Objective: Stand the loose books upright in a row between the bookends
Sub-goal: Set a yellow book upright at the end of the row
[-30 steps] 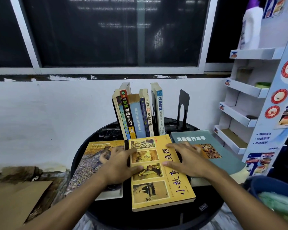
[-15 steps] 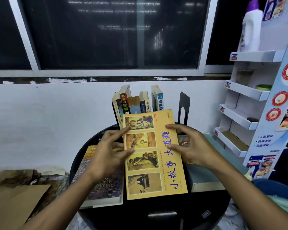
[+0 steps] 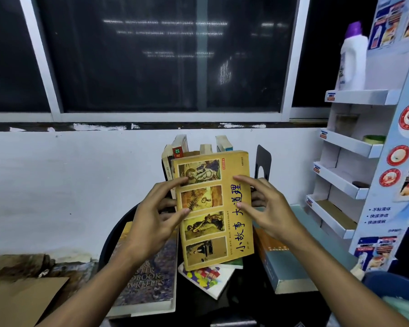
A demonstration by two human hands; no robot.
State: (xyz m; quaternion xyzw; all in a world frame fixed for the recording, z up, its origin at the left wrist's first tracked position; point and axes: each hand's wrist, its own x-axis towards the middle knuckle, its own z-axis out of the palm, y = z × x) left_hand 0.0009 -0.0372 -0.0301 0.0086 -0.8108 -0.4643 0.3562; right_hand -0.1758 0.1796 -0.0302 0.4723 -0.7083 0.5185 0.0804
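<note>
We hold the yellow book (image 3: pixel 214 208) lifted off the surface (image 3: pixel 246 289), left hand (image 3: pixel 156 223) and right hand (image 3: pixel 267 208) each closing a grip on a side edge; next it needs turning spine-out and slotting beside the standing row (image 3: pixel 182 147), before the black bookend (image 3: pixel 263 162)

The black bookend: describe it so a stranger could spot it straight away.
Start at the round black table under the window, then find the row of upright books at its back edge. Just right of that row, with a gap between, stands the black bookend: a thin dark metal plate with a rounded top and an arched cut-out, unlike the pale, thick books beside it.
</note>
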